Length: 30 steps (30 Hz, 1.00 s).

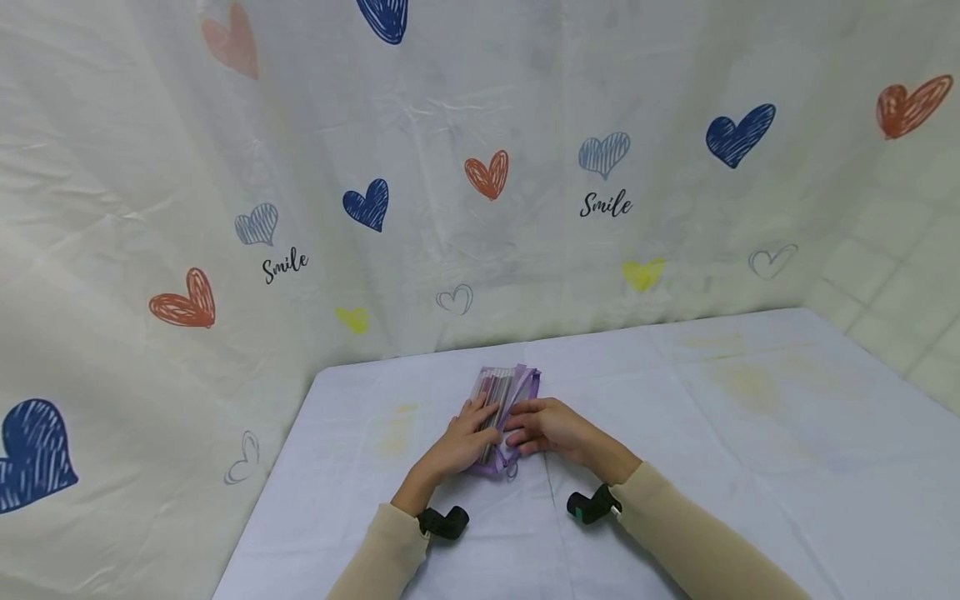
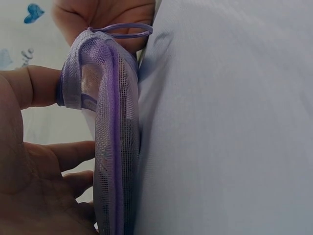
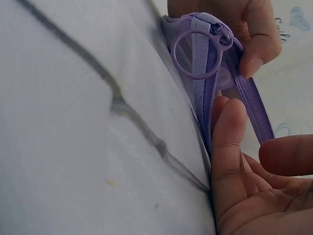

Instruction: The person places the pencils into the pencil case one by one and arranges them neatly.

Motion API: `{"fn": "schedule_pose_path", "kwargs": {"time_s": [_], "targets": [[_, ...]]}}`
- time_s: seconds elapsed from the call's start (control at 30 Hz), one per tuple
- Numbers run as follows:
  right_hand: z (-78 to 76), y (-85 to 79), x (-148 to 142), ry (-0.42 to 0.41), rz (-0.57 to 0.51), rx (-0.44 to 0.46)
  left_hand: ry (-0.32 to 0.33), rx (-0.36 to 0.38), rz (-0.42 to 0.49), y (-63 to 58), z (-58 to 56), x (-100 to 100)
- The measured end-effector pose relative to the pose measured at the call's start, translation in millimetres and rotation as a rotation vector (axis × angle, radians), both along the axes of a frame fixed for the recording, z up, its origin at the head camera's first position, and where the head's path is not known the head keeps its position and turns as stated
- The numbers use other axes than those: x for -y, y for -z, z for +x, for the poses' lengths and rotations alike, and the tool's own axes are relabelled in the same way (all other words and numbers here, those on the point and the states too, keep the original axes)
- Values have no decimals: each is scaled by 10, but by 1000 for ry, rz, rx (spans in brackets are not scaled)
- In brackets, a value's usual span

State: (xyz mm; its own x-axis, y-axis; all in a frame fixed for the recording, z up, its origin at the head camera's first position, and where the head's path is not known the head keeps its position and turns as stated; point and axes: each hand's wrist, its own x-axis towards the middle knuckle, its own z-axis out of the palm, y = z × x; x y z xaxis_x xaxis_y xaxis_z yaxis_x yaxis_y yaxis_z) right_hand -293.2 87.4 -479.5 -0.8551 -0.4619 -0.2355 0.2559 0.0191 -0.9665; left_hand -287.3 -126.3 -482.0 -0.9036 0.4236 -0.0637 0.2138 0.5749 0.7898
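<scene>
A purple mesh zip pouch with clear panels lies on the table, slim pencil-like sticks showing inside. The zipped edge gapes along its right side. My left hand rests over the pouch with fingers spread. In the left wrist view, its straight thumb presses the purple-bound flap. From the right, my right hand reaches to the gap. The right wrist view has its fingers between zip teeth and flap, the thumb close to the flap's edge. A purple ring pull hangs at the near corner.
White cloth covers the table, with creases and faint yellow stains. Behind it hangs a pale curtain printed with hearts and "Smile". A black wrist camera sits on the left wrist, another camera on the right.
</scene>
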Motion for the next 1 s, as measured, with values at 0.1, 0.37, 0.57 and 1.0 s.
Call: {"fn": "schedule_pose_path", "kwargs": {"time_s": [0.1, 0.37, 0.57, 1.0], "targets": [[-4, -4, -8, 1, -8, 2, -5, 2, -8, -2, -5, -5], [-11, -28, -32, 52, 23, 3, -10, -15, -36, 6, -11, -26], [-63, -38, -135, 121, 87, -32, -7, -42, -53, 9, 5, -30], [-226, -285, -680, 244, 200, -126, 19, -80, -133, -24, 59, -42]]}}
